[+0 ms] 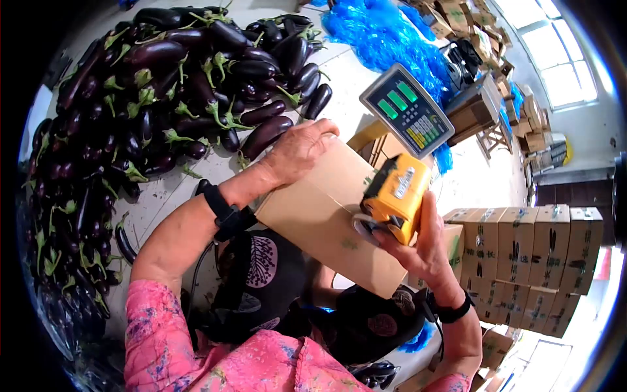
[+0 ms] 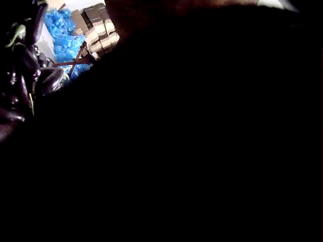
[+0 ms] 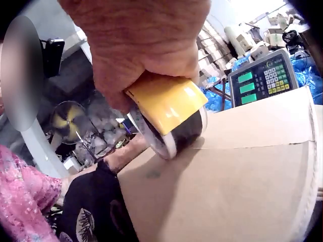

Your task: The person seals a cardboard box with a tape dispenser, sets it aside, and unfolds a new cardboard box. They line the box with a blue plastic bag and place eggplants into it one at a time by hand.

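A closed cardboard box (image 1: 313,199) lies across the person's lap, a seam running along its top face. My left hand (image 1: 297,155) grips the box's far left end, fingers bent over the edge. In my right hand (image 1: 424,248) is a yellow tape dispenser (image 1: 400,189), held over the box's right part. The right wrist view shows the dispenser (image 3: 169,103) with its clear-rimmed tape roll (image 3: 189,128) right at the seam, the fingers wrapped around the yellow body. The left wrist view is mostly dark and hides the left hand's fingers.
A large heap of eggplants (image 1: 163,98) covers the floor at the left. Beyond the box stands a scale display (image 1: 408,110), with blue plastic (image 1: 385,39) behind it. Stacked cartons (image 1: 522,261) rise at the right, and a wooden table (image 1: 473,104) stands farther back.
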Motion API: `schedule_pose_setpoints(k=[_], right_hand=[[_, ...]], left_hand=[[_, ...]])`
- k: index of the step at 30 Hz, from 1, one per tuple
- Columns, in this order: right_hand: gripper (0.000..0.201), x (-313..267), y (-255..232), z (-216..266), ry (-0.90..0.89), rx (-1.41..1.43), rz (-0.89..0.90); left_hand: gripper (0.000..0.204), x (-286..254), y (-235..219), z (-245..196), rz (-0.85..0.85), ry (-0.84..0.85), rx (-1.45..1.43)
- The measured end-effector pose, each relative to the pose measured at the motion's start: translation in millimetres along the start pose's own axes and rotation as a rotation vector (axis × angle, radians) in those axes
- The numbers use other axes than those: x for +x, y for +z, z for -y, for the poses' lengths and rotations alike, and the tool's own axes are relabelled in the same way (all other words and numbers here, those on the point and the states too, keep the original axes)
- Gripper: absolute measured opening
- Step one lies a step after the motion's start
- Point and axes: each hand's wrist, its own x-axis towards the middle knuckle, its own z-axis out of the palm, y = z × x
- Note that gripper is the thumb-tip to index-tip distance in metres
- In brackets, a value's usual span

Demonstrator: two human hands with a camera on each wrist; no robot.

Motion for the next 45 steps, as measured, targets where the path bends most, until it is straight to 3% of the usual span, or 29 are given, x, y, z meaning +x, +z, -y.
schedule_pose_setpoints(k=[4,5,8,9,12,13,17,20,26,32,35,38,39,43,45], right_hand=[[0.064,3,6,1,0.025,-0.027,0.028],[0.063,6,4,3,-0.003,-0.081,0.034],[0.063,4,7,4,-0.020,-0.056,0.026],[0.062,3,7,3,-0.007,-0.076,0.024],[0.059,2,10,-8,-0.084,-0.075,-0.005],[0.059,3,11,-7,-0.080,-0.078,-0.006],[0.059,5,11,-1,-0.075,-0.110,-0.013],[0.058,6,12,1,-0.071,-0.118,-0.014],[0.058,8,15,1,-0.075,-0.135,-0.022],[0.059,13,15,9,-0.083,-0.202,-0.001],[0.060,18,17,19,-0.041,-0.260,0.014],[0.062,21,19,27,-0.006,-0.332,0.043],[0.062,22,18,30,-0.017,-0.359,0.056],[0.065,20,8,42,0.080,-0.424,0.099],[0.064,11,-2,34,0.101,-0.532,0.104]], left_hand=[[0.025,0,3,9,-0.024,0.045,0.014],[0.027,1,4,11,-0.068,0.124,0.080],[0.030,0,-4,-12,-0.393,0.359,0.234],[0.033,-2,-10,-25,-0.420,0.411,0.232],[0.040,-19,-36,-73,0.079,-0.213,-0.317],[0.044,-22,-36,-72,0.165,-0.309,-0.488],[0.038,-27,-35,-86,0.411,-0.302,-0.667],[0.030,-23,-39,-91,0.362,-0.315,-0.690],[0.024,-27,-38,-87,0.323,-0.535,-0.990],[0.022,-28,-32,-77,0.271,-0.418,-0.869],[0.020,-29,-31,-72,0.142,-0.339,-0.709],[0.018,-31,-42,-55,0.138,-0.331,-0.505],[0.017,-33,-43,-55,0.138,-0.374,-0.625],[0.017,-31,-75,-36,0.015,-0.412,-0.524],[0.016,-38,-111,3,-0.231,-0.451,-0.663]])
